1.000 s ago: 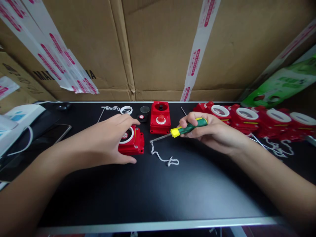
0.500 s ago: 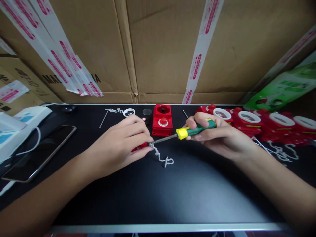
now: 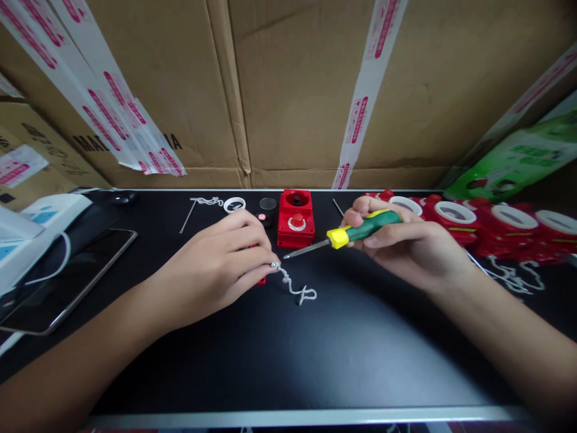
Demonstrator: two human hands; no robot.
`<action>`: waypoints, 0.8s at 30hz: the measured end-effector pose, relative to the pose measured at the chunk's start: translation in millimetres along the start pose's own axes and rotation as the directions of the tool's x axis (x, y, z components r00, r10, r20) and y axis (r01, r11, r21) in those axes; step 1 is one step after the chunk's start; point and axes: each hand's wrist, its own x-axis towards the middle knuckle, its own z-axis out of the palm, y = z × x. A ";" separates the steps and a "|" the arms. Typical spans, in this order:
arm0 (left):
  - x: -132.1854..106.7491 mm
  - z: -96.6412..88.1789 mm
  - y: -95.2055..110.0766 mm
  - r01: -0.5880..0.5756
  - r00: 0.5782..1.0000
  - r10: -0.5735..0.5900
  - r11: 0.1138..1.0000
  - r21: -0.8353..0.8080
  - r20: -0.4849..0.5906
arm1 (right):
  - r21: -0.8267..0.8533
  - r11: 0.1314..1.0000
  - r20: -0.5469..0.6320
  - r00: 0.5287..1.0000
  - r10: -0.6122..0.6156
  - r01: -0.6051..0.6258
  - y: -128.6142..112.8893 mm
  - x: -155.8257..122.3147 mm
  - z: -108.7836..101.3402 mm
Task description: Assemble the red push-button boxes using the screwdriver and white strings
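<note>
Two bare hands work over a black tabletop [image 3: 315, 355]. Left of centre, the left hand [image 3: 225, 261] is curled, its thumb and fingertips pinching a small metal piece [image 3: 274, 265]; a knotted white cord [image 3: 288, 281] trails from it toward the lower centre. A red housing [image 3: 261, 281], mostly hidden, shows beneath those fingers. Right of centre, the right hand [image 3: 406, 246] is wrapped around a green-and-yellow screwdriver [image 3: 367, 227], its tip pointing left, just beside the metal piece but apart from it. Behind, at mid-frame, stands a red button unit [image 3: 296, 209]. More red units [image 3: 455, 230] line the right edge; a phone [image 3: 85, 276] lies at left.
</note>
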 end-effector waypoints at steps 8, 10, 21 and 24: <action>-0.8 0.6 4.5 0.010 1.000 -0.010 1.000 0.014 0.009 | -0.016 0.999 -0.115 0.992 -0.047 0.045 4.9 3.5 2.7; 0.0 0.7 8.2 0.010 1.000 -0.010 0.999 0.031 0.005 | 0.017 0.996 -0.125 0.989 -0.084 0.087 4.3 1.5 4.6; 1.8 15.9 34.7 -0.029 1.000 0.029 0.999 0.042 0.008 | -0.628 0.434 0.442 0.755 -0.484 0.646 13.4 -47.7 44.6; 1.1 18.4 35.9 -0.057 0.998 0.058 0.996 0.062 -0.011 | -0.676 0.249 0.529 0.692 -0.490 0.694 29.2 -45.0 48.7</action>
